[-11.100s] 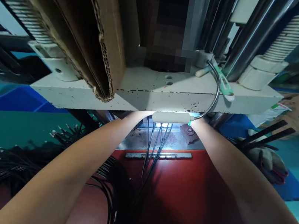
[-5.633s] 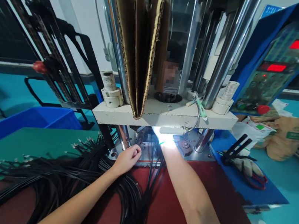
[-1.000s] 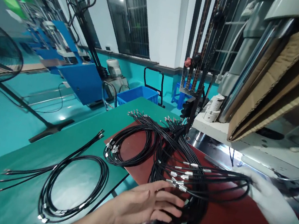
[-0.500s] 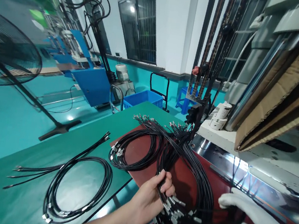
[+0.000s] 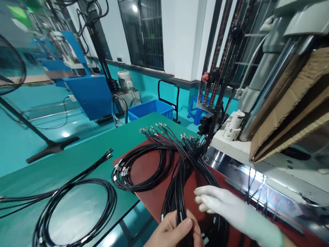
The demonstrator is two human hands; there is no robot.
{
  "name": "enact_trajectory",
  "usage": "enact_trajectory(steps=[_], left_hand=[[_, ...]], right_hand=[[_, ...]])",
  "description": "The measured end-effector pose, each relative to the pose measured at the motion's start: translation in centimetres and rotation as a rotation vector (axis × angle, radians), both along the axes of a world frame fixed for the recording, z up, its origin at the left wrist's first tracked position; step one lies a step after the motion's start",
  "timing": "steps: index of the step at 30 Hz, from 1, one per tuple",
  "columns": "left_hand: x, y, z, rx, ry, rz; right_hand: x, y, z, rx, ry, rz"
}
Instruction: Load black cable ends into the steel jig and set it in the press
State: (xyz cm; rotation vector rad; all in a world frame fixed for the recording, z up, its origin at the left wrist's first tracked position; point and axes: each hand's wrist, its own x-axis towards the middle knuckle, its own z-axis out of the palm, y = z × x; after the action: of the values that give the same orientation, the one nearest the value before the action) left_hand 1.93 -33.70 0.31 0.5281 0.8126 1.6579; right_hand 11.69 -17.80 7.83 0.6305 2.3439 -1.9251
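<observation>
My bare left hand [image 5: 174,236] is wrapped round a bundle of black cables [image 5: 180,187] with silver metal ends, near the front of a red mat. Many of the metal ends hang below its fingers. My right hand [image 5: 220,204], in a white glove, is held out flat just right of the bundle, its fingers stretched and nothing in them. A further cable bundle [image 5: 211,172] runs beneath that hand and partly hides behind it. Left of the held bundle, a coil of black cables [image 5: 139,186] lies across the mat edge.
On the green table [image 5: 19,201] lies another black cable coil [image 5: 110,206]. The red mat [image 5: 151,167] borders a press machine [image 5: 224,155] at right, with folded cardboard [image 5: 291,105] on it. A standing fan [image 5: 52,147] and a blue crate [image 5: 154,107] stand beyond the table.
My right hand has moved left and up, away from the dark cables near it, towards the held bundle. My left hand has shifted lower, still gripping cables. The view has turned slightly right.
</observation>
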Motion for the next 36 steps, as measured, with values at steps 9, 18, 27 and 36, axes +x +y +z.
enact_trajectory(steps=[9,18,27,36], left_hand=[[-1.5,-0.7,-0.6,-0.084,0.254,-0.207],[-10.5,0.7,4.9,-0.169,-0.087,0.05],[-12.7,1.3,5.0,0.045,-0.293,0.193],[-12.8,-0.5,2.3,0.019,-0.033,0.156]], right_hand=[[-9.1,-3.6,-2.7,-0.524,0.087,-0.384],[-7.0,-3.4,1.4,-0.52,0.325,0.299],[-7.5,-5.4,-1.6,-0.187,0.043,0.281],[-7.0,-5.3,-4.1,-0.463,0.141,0.116]])
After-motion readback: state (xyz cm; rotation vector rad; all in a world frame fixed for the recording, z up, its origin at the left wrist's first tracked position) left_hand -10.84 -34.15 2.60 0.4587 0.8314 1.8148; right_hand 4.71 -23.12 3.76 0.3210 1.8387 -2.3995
